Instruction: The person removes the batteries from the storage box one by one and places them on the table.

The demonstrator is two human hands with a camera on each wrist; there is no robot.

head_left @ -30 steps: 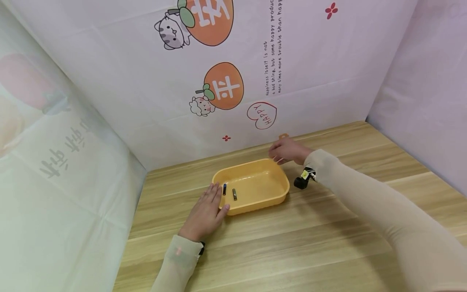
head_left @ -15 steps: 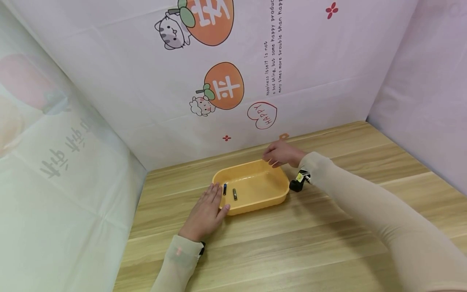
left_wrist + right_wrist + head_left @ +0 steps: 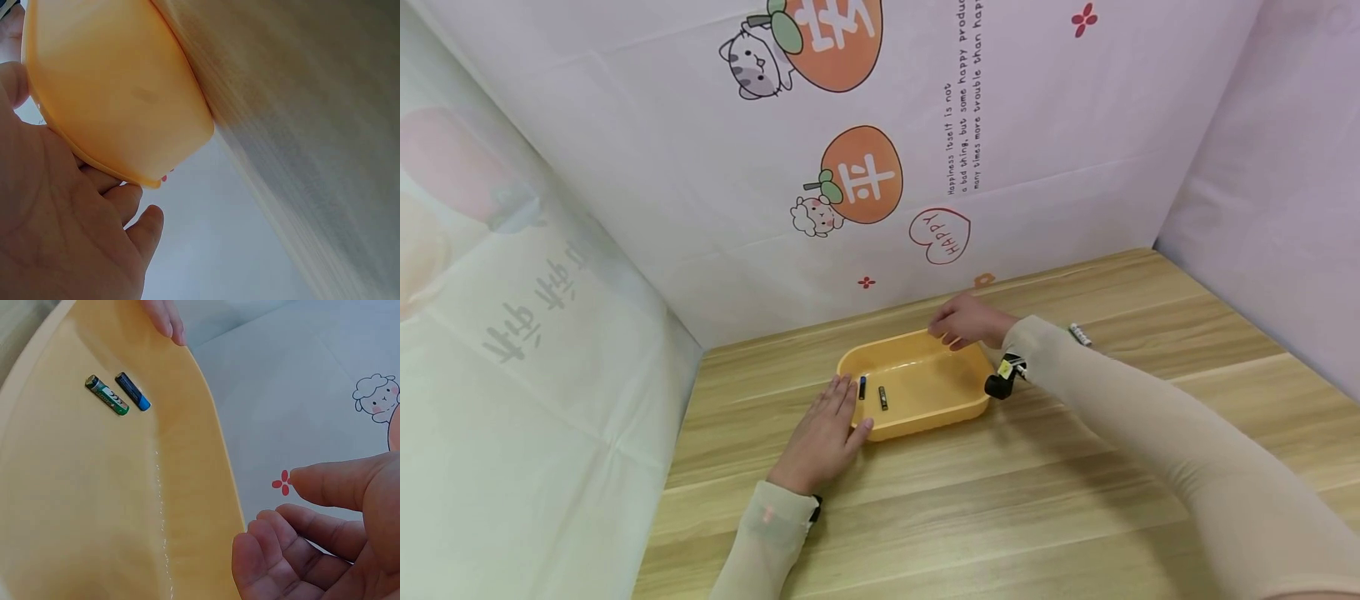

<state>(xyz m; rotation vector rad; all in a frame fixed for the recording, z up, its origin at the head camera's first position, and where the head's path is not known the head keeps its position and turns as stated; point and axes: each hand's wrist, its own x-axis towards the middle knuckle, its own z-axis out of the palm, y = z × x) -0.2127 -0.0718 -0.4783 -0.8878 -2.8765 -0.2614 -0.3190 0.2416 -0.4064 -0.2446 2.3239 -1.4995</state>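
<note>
A yellow plastic tray (image 3: 925, 390) sits on the wooden table. On its floor, near the left end, lie a dark green battery (image 3: 883, 398) and a black battery with a blue end (image 3: 132, 392). My left hand (image 3: 823, 437) rests over the tray's left end, fingers extended along the rim and thumb at the near side. Over the far right corner of the tray hovers my right hand (image 3: 967, 322), its fingers loosely bent. In the right wrist view, thumb and fingertips stand apart with nothing visible between them; the fingertips are beside the rim, and contact is unclear.
A small white cylindrical object (image 3: 1080, 335), perhaps a battery, lies on the table (image 3: 970, 517) just behind the right sleeve. Printed white cloth (image 3: 1037, 125) walls the table at the back, left and right.
My right hand has moved left and slightly nearer, from beside the tray's far right corner to over it. The white object has come into sight behind the sleeve. My left hand stays put.
</note>
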